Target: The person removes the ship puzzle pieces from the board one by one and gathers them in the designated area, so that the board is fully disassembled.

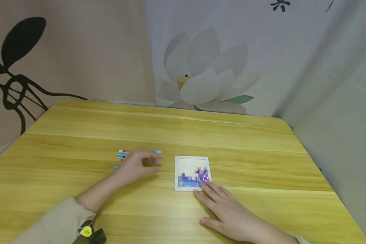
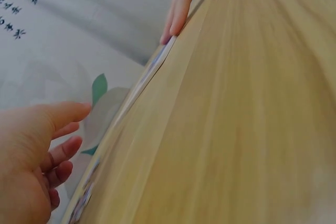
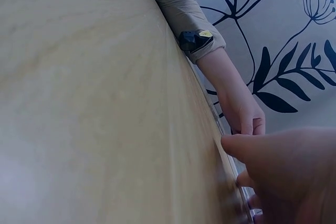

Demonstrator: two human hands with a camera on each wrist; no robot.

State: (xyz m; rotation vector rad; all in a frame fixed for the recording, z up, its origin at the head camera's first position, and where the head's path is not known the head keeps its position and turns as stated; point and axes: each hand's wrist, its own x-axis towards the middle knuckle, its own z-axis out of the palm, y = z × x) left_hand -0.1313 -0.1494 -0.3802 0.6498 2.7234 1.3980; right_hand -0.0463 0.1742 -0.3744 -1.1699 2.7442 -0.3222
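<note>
A square jigsaw tray (image 1: 176,173) with a white border lies on the table, its lower part filled with purple and blue pieces of a boat picture. The fingertips of my right hand (image 1: 225,211) rest on the tray's lower right corner, fingers straight. To the left of the tray, my left hand (image 1: 134,166) hovers over loose puzzle pieces (image 1: 122,155), thumb and index finger apart. Nothing shows between the fingers of this left hand (image 2: 31,156) in the left wrist view. Part of the loose pieces is hidden beneath it.
The wooden table (image 1: 247,145) has rounded far corners. Behind it hangs a pale curtain (image 1: 116,51) printed with a lotus and dark leaves. A black wrist camera (image 1: 97,236) is strapped at the left sleeve (image 1: 61,220).
</note>
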